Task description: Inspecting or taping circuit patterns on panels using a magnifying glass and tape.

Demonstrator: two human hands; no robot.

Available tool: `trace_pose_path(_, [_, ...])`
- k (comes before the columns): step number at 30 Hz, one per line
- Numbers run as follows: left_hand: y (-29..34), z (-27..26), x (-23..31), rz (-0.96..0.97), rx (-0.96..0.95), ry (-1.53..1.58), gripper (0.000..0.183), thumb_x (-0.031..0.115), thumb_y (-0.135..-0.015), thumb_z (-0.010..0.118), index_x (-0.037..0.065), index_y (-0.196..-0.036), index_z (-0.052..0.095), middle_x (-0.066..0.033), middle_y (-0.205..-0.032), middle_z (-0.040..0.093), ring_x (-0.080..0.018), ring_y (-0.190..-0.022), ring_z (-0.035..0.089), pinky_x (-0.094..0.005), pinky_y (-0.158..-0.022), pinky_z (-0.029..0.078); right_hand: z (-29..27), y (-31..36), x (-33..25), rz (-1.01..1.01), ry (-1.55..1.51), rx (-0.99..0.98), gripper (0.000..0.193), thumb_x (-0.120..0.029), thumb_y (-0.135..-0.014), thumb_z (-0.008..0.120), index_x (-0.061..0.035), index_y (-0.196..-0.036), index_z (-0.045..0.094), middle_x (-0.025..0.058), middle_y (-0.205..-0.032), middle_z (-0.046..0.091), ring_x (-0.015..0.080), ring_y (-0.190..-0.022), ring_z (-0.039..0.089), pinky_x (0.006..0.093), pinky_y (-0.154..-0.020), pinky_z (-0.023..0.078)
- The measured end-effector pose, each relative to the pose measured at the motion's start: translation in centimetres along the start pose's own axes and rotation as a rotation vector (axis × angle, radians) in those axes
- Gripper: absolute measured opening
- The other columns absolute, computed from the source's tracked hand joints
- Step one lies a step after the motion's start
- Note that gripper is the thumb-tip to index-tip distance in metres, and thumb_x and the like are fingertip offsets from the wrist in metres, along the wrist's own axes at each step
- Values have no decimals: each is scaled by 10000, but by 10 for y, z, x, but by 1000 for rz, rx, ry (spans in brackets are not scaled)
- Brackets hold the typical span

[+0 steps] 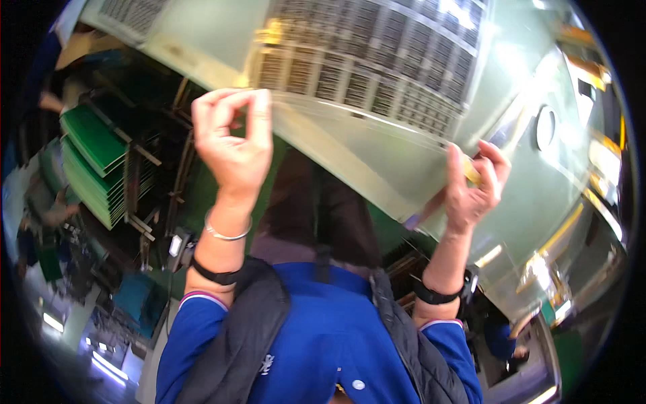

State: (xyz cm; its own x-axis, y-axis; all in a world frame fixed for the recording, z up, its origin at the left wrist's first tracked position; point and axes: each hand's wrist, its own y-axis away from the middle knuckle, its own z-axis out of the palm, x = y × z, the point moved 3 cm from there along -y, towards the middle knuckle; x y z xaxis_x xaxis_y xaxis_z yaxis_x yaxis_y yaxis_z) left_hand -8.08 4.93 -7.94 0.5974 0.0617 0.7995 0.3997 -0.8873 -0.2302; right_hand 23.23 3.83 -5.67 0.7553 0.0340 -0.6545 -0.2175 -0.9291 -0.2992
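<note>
A clear sheet printed with a dark grid of small rectangles lies over the glossy pale green table. At its near left corner, my left hand is closed in a pinch, thumb and forefinger pressed together on the sheet's edge. A yellow tab sits on the sheet's left side, with a smaller yellow piece just above my left fingertips. My right hand is at the near right corner, fingers curled, with a yellow piece showing between thumb and fingers. Motion blur softens the fingertips.
Green boards stand stacked in a rack at left. A white ring-shaped object is on the right of the table. Another patterned sheet lies at the far left. Other people are partly visible at the left edge and lower right.
</note>
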Motion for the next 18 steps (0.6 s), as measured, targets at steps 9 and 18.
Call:
trace_pose_path(9, [2,-4,-5,25,10,-59,92,67,-848,729,2,-887,676,-26,-975,572,-48,-712,506,-179,-604,428,6,1,-2,33,-64,-33,288,-68,-711,840,-12,-696,558,125,-1042,577,190,-883,554,301,-768,465])
trace_pose_path(18, [3,0,-3,19,25,-32,79,56,-851,722,-1,-881,677,-27,-971,573,-47,-711,506,-188,-637,438,7,1,3,-1,-3,-11,285,-92,-676,850,1,-665,581,153,-1030,570,230,-826,584,336,-725,494])
